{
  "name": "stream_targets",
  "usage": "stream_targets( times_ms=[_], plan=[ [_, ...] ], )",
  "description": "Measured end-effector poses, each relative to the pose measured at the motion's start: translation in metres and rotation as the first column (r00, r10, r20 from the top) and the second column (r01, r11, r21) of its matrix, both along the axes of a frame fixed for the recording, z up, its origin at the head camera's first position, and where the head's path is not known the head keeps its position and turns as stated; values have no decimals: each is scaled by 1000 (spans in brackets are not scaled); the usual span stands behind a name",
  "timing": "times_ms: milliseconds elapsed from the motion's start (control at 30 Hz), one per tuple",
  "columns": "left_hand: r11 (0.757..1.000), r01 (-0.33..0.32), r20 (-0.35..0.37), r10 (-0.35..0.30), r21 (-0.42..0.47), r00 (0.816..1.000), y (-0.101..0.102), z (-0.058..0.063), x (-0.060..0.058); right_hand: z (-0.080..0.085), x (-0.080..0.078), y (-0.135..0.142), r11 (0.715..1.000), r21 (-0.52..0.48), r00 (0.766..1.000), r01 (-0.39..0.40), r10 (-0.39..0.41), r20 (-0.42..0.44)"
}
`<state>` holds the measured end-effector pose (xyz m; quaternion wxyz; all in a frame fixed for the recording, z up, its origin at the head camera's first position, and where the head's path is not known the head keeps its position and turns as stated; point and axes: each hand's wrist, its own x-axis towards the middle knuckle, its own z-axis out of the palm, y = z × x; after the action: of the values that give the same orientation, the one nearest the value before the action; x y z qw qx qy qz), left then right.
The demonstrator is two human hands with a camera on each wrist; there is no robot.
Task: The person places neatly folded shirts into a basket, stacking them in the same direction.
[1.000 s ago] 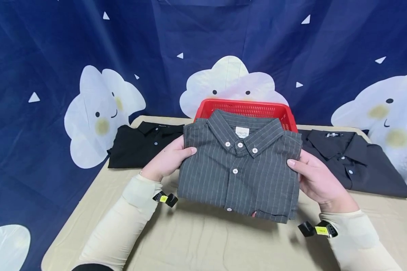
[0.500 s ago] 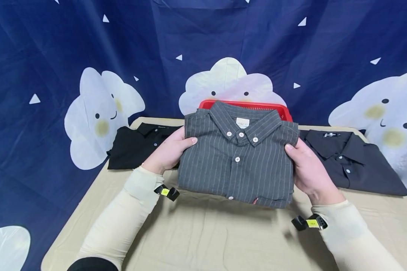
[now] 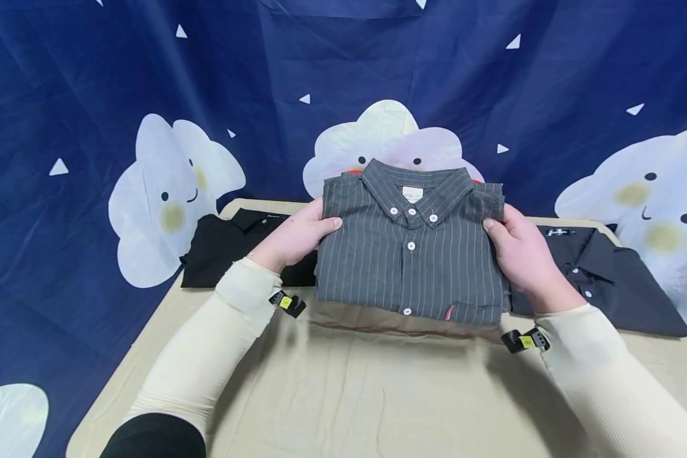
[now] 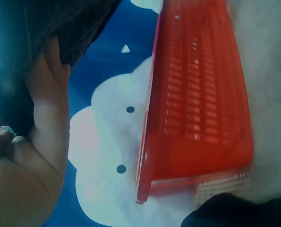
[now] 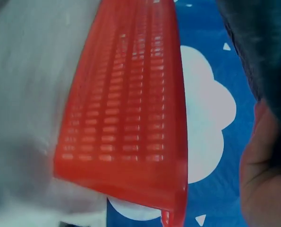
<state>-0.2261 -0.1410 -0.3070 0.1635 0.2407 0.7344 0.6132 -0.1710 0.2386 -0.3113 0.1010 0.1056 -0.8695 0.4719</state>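
Observation:
A folded dark grey pinstriped shirt [image 3: 372, 261] with white buttons is held up in the air, collar away from me. My left hand [image 3: 298, 236] grips its left edge, thumb on top and fingers underneath. On the opposite edge my right hand [image 3: 521, 254] holds it the same way. Behind the shirt stands a red plastic basket [image 4: 197, 156], mostly hidden in the head view but plain in both wrist views. The wrist views show each hand's underside beneath the dark cloth.
A folded black shirt [image 3: 217, 254] lies on the table's [image 3: 343, 388] left side. Another folded dark shirt [image 3: 635, 286] lies on the right. A dark blue curtain [image 3: 343, 63] with clouds hangs behind the table.
Both hands have carried the pinstriped shirt upward and forward. It now hides nearly all of the red basket in the head view. The shirts on either side have stayed put.

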Motion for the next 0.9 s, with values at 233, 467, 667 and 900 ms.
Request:
stream_targets(
  times_ms=[233, 467, 667, 900],
  plan=[
    [981, -102, -144, 79, -162, 986, 4, 3, -19, 5, -22, 0, 985, 156, 997, 74, -71, -29],
    [926, -232, -220, 170, -297, 961, 11, 5, -39, 13, -50, 0, 970, 228, 996, 89, -82, -40],
    [902, -292, -254, 216, -319, 943, 18, 3, -63, 19, -74, -2, 956, 281, 997, 83, -80, -20],
    [886, -295, -259, 210, -358, 943, 31, -4, -81, 14, -99, 3, 926, 366, 995, 88, -99, 13]
  ],
)
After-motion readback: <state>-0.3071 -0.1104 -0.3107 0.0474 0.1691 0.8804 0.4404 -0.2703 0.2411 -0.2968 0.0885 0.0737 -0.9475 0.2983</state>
